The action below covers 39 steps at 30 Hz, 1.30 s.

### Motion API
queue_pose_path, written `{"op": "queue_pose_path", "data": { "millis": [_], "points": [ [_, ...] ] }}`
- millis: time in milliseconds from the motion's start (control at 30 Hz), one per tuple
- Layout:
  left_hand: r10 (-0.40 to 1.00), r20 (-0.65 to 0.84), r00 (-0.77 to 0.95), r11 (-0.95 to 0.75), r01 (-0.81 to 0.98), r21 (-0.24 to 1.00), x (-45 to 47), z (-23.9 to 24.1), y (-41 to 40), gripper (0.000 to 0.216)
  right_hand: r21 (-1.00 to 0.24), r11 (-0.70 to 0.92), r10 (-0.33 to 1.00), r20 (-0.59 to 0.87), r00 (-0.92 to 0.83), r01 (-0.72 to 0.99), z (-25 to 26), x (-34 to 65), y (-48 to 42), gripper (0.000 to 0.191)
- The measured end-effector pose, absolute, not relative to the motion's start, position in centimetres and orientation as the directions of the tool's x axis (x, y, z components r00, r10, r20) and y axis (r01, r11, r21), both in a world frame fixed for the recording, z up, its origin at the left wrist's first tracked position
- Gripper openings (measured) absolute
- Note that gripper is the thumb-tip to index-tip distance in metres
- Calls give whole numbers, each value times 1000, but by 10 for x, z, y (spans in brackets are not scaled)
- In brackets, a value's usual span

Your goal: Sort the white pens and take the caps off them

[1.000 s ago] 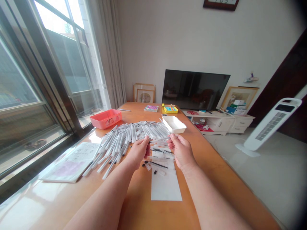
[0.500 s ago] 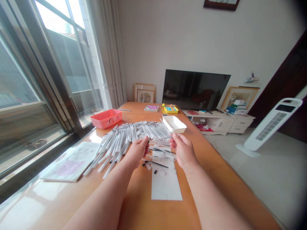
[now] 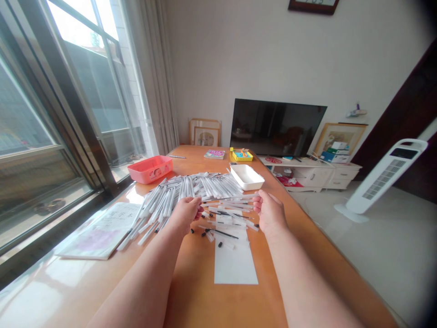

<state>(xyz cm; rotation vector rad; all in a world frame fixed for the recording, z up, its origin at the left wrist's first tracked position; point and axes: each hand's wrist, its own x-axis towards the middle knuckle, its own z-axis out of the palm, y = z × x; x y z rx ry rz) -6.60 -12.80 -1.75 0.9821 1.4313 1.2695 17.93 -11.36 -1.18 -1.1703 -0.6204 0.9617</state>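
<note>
Between my hands a thin pen stretches almost level above the table. My left hand [image 3: 187,213] is closed in a pinch at its left end, on a slim dark pen refill [image 3: 213,199]. My right hand [image 3: 271,210] pinches the right end, a clear pen barrel [image 3: 247,196]. The barrel and refill look in line, though their joint is too fine to make out. Below lie loose refills, including a black one [image 3: 221,233], with small black caps [image 3: 220,244] and clear caps, partly on a white paper sheet [image 3: 235,269].
A big heap of clear pen barrels [image 3: 170,193] spreads beyond my left hand. Around it are an open notebook [image 3: 99,232], a red basket [image 3: 150,171] and a white tray [image 3: 247,177]. A booklet [image 3: 214,154] and yellow box [image 3: 241,156] sit at the table's far end.
My hands have moved apart, the left one leftward and the right one rightward. A longer stretch of the pen, with dark refill, now shows between them.
</note>
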Motion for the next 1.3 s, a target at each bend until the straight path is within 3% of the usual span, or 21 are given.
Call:
{"op": "queue_pose_path", "data": {
  "millis": [200, 367, 667, 967, 1133, 1300],
  "points": [
    [936, -137, -323, 137, -25, 990, -75, -9, -127, 22, -965, -2, 841, -144, 522, -262, -22, 187, -103, 24],
    [950, -96, -298, 101, 2, 995, -76, -7, -129, 22, -980, -116, 931, -164, 326, -160, -24, 179, -108, 30],
    [994, -27, -106, 49, 212, 976, -62, -16, -132, 21, -979, -12, 957, 48, 287, 203, -37, 173, -104, 40],
    [997, -65, 51, 54, 196, 979, -61, -8, -138, 29, -949, 40, 948, 135, 289, 314, -47, 175, -97, 39],
    [989, -5, -147, 38, 228, 973, -80, -5, -130, 27, -883, 103, 929, 250, 272, 459, -41, 169, -103, 31],
    [848, 265, -458, 66, 588, 806, -111, -12, -119, 22, -785, 159, 945, 297, 139, 599, -31, 155, -118, 27]
  ]
}}
